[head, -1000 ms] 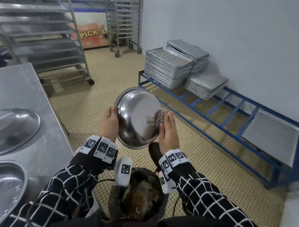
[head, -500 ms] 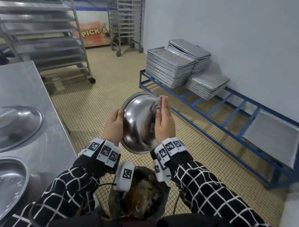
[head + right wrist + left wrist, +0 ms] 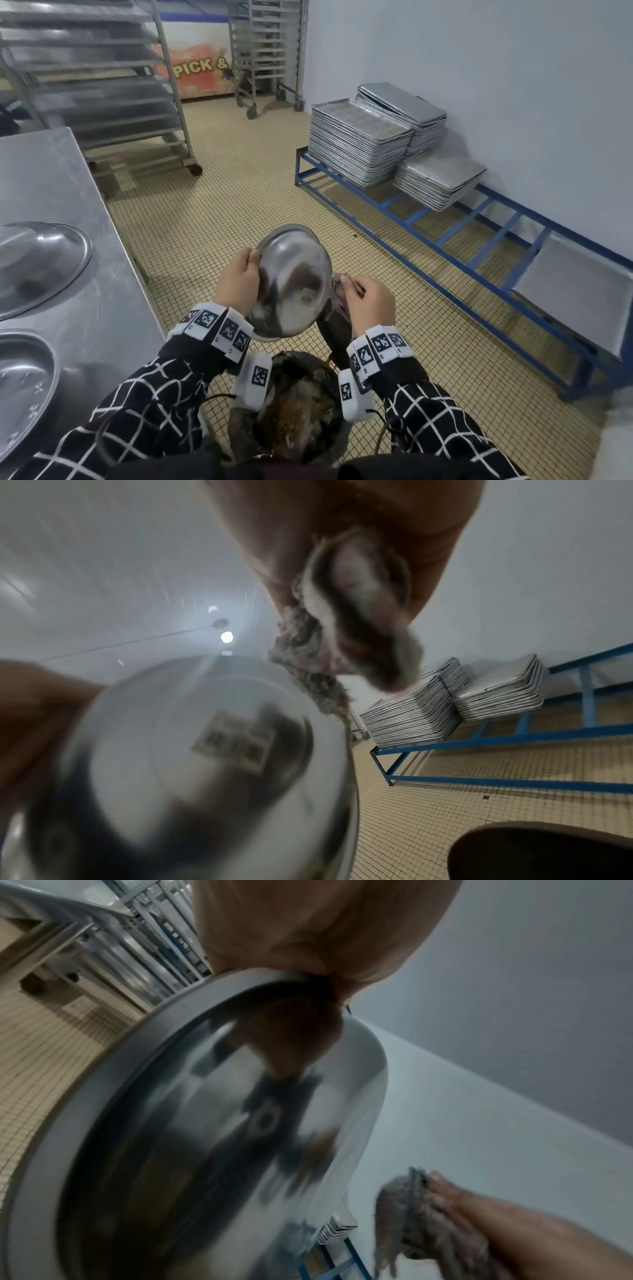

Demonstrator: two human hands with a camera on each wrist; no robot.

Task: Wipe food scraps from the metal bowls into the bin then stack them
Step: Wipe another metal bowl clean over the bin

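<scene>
My left hand (image 3: 239, 282) grips the rim of a shiny metal bowl (image 3: 291, 284), held tilted above the bin (image 3: 294, 411), its outside facing me. In the left wrist view the bowl (image 3: 212, 1137) fills the frame and my left hand (image 3: 318, 961) pinches its rim. The right hand (image 3: 368, 303) holds a grey rag (image 3: 339, 294) just off the bowl's right edge. From the right wrist, the rag (image 3: 342, 631) hangs from my curled right hand (image 3: 359, 547) beside the bowl (image 3: 192, 764), whose base carries a barcode sticker. The bin holds brown food scraps.
Two more metal bowls (image 3: 37, 260) (image 3: 20, 380) sit on the steel table (image 3: 68, 192) at my left. A blue floor rack (image 3: 445, 222) along the right wall carries stacks of baking trays (image 3: 359, 140). Wheeled tray racks (image 3: 102, 85) stand behind on the tiled floor.
The right hand with the rag has come off the bowl's outside and dropped to its right edge, fingers now curled. The left hand has turned the bowl and lowered it toward the bin.
</scene>
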